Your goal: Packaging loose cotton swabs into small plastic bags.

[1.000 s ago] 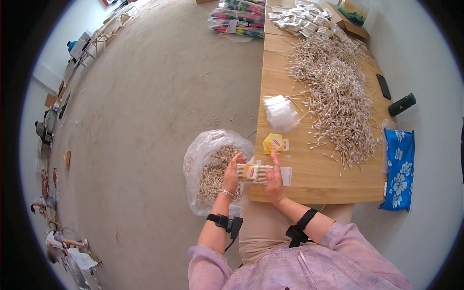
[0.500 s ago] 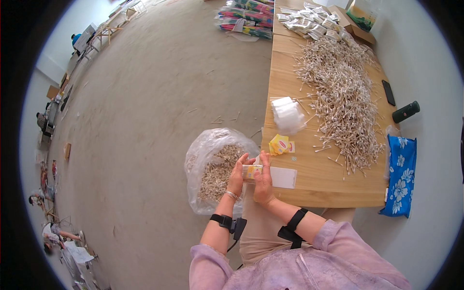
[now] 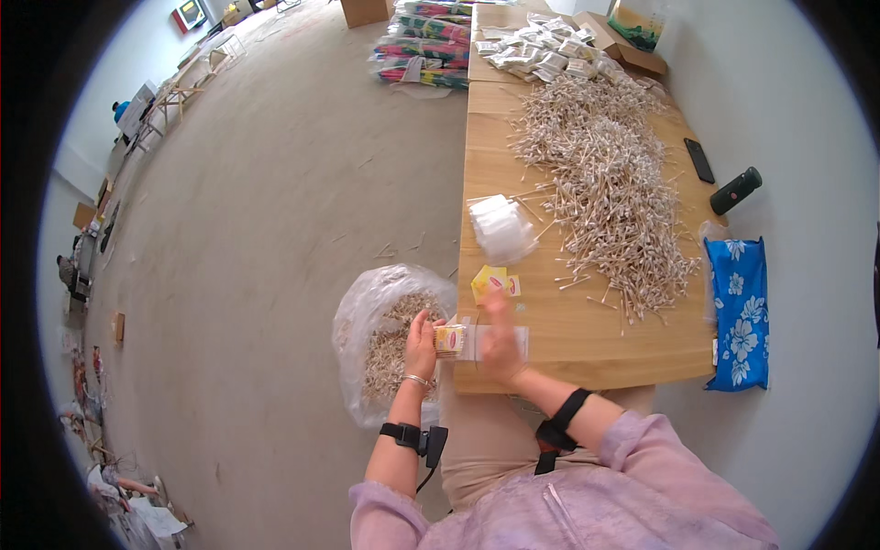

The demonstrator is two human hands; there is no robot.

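Lower centre: left hand (image 3: 420, 348) grips a yellow-labelled bundle of cotton swabs (image 3: 448, 341) near its left end, just over the table's near-left corner. Right hand (image 3: 500, 344) is motion-blurred just right of it, fingers toward the top of the frame; cannot tell if it grips anything. Clear plastic bag (image 3: 518, 341) lies partly under the right hand; cannot tell if the bundle touches or enters it.

Change: half a second ago both hands cup the bundle from either end; now the right has come away and the left alone carries it. For the work in hand, this reads as squaring-up paused, right hand freed. Bundle's label and right end are less covered now. Framing also shifts: table (image 3: 596, 353) and its contents sit further left, more of the upper-left wall display shows.

Beyond the hands: swab-filled plastic sack (image 3: 351, 367) at lower centre, left of the table; yellow label cards (image 3: 490, 280) at the right fingertips; stack of clear bags (image 3: 501, 229) above those; loose swab pile (image 3: 610, 174) right of centre, farther up. Heap of small white packets (image 3: 550, 50) upper right. All match the earlier frame in layout.
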